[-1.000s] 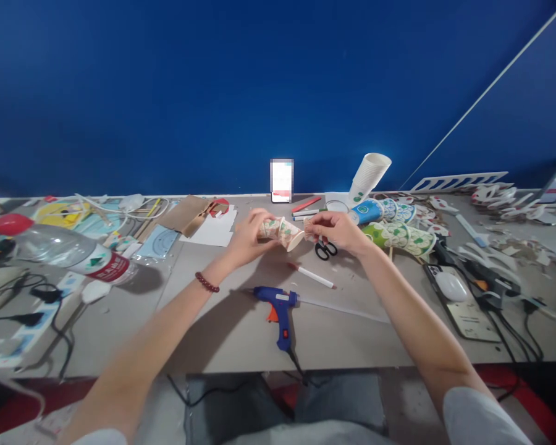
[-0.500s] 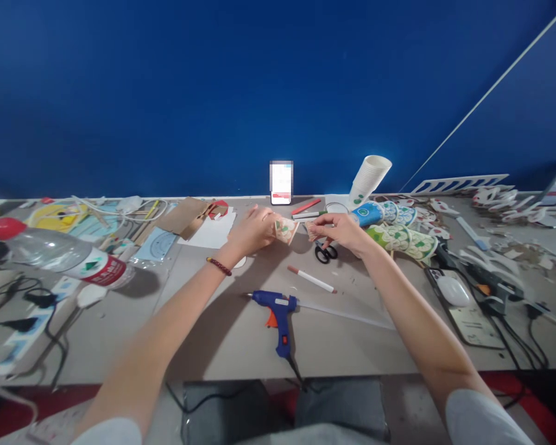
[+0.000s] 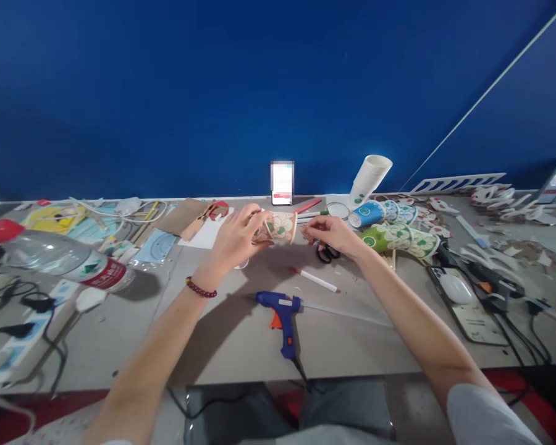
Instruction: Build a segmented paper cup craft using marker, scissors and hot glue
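Observation:
In the head view my left hand (image 3: 237,238) is closed round a paper cup (image 3: 283,227) with an orange and green leaf pattern. The cup lies sideways, its wide rim facing right, and a second section seems joined behind it under my fingers. Just right of that rim, my right hand (image 3: 336,235) pinches a small patterned piece of paper (image 3: 306,232), apart from the cup. Black-handled scissors (image 3: 327,253) lie below my right hand. Nearer to me are a white marker (image 3: 319,282) and a blue glue gun (image 3: 282,315) with an orange trigger.
A white cup stack (image 3: 370,179) leans at the back, near a phone (image 3: 282,183) upright against the wall. On the right lie green cups (image 3: 401,240), blue cups (image 3: 370,214) and a phone with a mouse (image 3: 456,289) on it. A water bottle (image 3: 69,256) lies left, beside a power strip (image 3: 32,334).
My left hand has moved slightly left and turned, showing more of the cup's side. My right hand, still pinching the small piece, has shifted a little left.

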Demonstrator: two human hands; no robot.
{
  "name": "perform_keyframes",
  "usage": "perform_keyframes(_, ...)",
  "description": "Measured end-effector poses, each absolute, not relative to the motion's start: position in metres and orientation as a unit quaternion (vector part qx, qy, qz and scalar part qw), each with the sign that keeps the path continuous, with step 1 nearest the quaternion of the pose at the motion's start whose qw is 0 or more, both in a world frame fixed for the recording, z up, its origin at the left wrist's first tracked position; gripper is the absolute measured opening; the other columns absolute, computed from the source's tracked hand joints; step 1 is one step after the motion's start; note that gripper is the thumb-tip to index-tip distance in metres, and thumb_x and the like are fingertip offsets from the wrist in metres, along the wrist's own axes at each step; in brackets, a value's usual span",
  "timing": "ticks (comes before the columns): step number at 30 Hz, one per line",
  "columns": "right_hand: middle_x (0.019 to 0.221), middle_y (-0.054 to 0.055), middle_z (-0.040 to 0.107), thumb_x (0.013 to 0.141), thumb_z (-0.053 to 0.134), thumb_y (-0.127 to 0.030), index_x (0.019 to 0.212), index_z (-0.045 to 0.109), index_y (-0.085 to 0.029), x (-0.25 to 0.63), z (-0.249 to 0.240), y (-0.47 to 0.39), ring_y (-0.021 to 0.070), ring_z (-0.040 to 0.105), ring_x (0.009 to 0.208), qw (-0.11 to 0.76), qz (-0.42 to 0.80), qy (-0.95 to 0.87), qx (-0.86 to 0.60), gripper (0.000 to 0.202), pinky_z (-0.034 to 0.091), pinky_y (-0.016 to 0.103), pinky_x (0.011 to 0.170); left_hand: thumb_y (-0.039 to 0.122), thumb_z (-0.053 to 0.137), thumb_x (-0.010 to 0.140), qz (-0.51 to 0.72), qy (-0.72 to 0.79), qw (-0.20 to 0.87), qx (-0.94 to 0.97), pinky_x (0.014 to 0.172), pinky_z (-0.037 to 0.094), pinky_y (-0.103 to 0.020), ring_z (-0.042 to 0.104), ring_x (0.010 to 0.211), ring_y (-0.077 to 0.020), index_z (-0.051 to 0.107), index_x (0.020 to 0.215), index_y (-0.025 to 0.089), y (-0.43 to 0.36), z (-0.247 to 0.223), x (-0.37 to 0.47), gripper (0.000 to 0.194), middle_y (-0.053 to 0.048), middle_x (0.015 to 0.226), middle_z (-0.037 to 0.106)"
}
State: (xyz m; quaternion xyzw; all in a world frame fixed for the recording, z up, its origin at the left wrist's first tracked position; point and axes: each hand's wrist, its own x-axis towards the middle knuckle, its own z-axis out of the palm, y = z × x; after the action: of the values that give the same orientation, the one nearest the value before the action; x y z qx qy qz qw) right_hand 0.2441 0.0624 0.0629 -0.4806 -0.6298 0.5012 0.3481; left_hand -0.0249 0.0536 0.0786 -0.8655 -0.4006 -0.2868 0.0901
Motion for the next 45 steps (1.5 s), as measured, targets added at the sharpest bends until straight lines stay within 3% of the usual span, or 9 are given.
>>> perform_keyframes(6, 0.070, 0.003, 0.069, 0.070, 0.075, -0.035, 0.082, 0.069, -0.016, 0.240, 0.064, 0.063, 0.0119, 0.061, 0.059, 0.362, 0.512, -0.610, -0.485, 0.023, 0.048, 0.018, 0.041, 0.038, 0.073, 0.079, -0.280, -0.379, 0.092, -0.877, 0.076, 0.050, -0.035, 0.060, 0.100, -0.0260, 0.049, 0.122, 0.024, 0.056, 0.083, -0.019, 0.052, -0.011, 0.119, 0.056)
perform_keyframes(17, 0.064, 0.002, 0.066, 0.062, 0.082, -0.038, 0.071, 0.066, -0.016, 0.235, 0.071, 0.060, 0.0096, 0.056, 0.053, 0.408, 0.520, -0.558, -0.501, 0.028, 0.046, 0.018, 0.040, 0.036, 0.072, 0.080, -0.289, -0.383, 0.105, -0.871, 0.078, 0.052, -0.036, 0.061, 0.100, -0.0257, 0.048, 0.122, 0.024, 0.046, 0.088, -0.013, 0.050, -0.011, 0.117, 0.056)
perform_keyframes(28, 0.055, -0.001, 0.063, 0.066, 0.077, -0.034, 0.067, 0.063, -0.016, 0.233, 0.071, 0.060, 0.0077, 0.052, 0.044, 0.402, 0.487, -0.572, -0.523, 0.023, 0.041, 0.018, 0.038, 0.034, 0.073, 0.079, -0.297, -0.379, 0.074, -0.873, 0.077, 0.053, -0.037, 0.060, 0.102, -0.0272, 0.047, 0.124, 0.024, 0.046, 0.085, -0.012, 0.053, -0.011, 0.119, 0.055)
perform_keyframes(37, 0.055, -0.001, 0.063, 0.068, 0.077, -0.036, 0.069, 0.062, -0.016, 0.237, 0.061, 0.063, 0.0074, 0.052, 0.039, 0.394, 0.466, -0.584, -0.536, 0.025, 0.041, 0.019, 0.038, 0.034, 0.072, 0.080, -0.293, -0.376, 0.081, -0.875, 0.075, 0.053, -0.035, 0.061, 0.100, -0.0261, 0.046, 0.124, 0.025, 0.046, 0.084, -0.011, 0.053, -0.011, 0.120, 0.055)
perform_keyframes(45, 0.067, 0.000, 0.066, 0.069, 0.077, -0.040, 0.085, 0.067, -0.017, 0.234, 0.061, 0.063, 0.0103, 0.060, 0.054, 0.390, 0.445, -0.590, -0.550, 0.029, 0.046, 0.018, 0.043, 0.034, 0.072, 0.080, -0.300, -0.371, 0.073, -0.876, 0.075, 0.056, -0.038, 0.061, 0.102, -0.0271, 0.043, 0.126, 0.025, 0.047, 0.085, -0.013, 0.055, -0.011, 0.120, 0.054)
